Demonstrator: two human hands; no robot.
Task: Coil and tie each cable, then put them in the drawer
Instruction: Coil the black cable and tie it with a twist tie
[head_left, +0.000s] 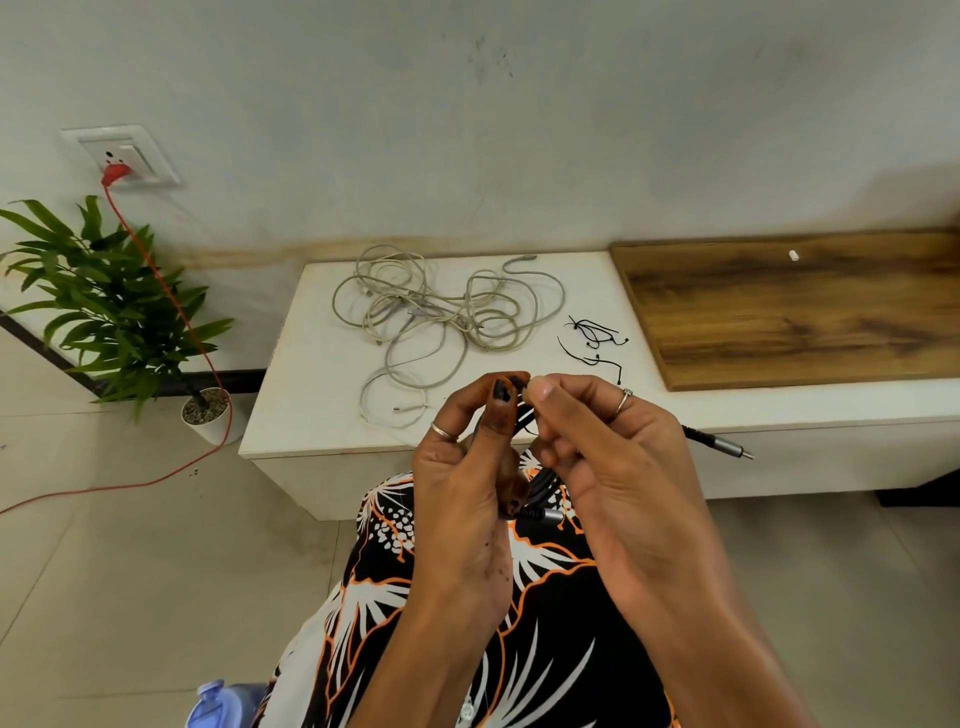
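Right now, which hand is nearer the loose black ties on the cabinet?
Right. The right hand is just below the black ties; the left hand is farther off to their lower left.

dark cable (540, 486) coil: hid by hands (545, 467) | tie: too small

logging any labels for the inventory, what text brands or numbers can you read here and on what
No text, brand or number can be read anywhere in this view.
Wall socket: no marking shows.
Dark cable plug: too small to show any print.
Blue object at the bottom edge: blurred, nothing legible.
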